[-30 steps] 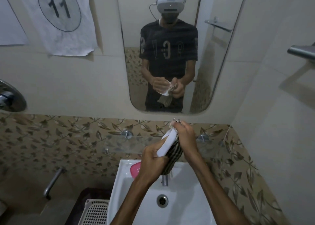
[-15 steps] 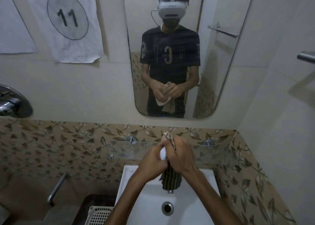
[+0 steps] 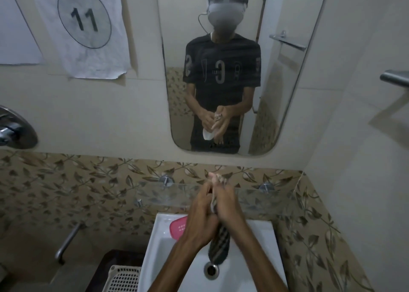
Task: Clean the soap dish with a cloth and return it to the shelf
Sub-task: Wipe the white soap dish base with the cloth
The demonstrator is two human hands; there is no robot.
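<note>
My left hand [image 3: 202, 212] holds the white soap dish over the sink. The dish is hidden between my palms here; only its reflection [image 3: 207, 134] shows in the mirror, as a white edge under the hands. My right hand [image 3: 228, 205] holds the dark striped cloth [image 3: 220, 245] against the dish. One end of the cloth sticks out above my fingers and the long end hangs down toward the drain. The glass shelf [image 3: 177, 195] runs along the wall just behind my hands.
A pink oval object [image 3: 178, 224] lies on the back left rim of the white sink [image 3: 159, 254]. The mirror [image 3: 287, 92] hangs above the shelf. A white slotted basket [image 3: 124, 278] stands left of the sink. A metal bar [image 3: 395, 77] juts from the right wall.
My hands have come together around the dish, which was plainly visible a second ago and is now covered. The cloth has slid down over it. The pink object shows again.
</note>
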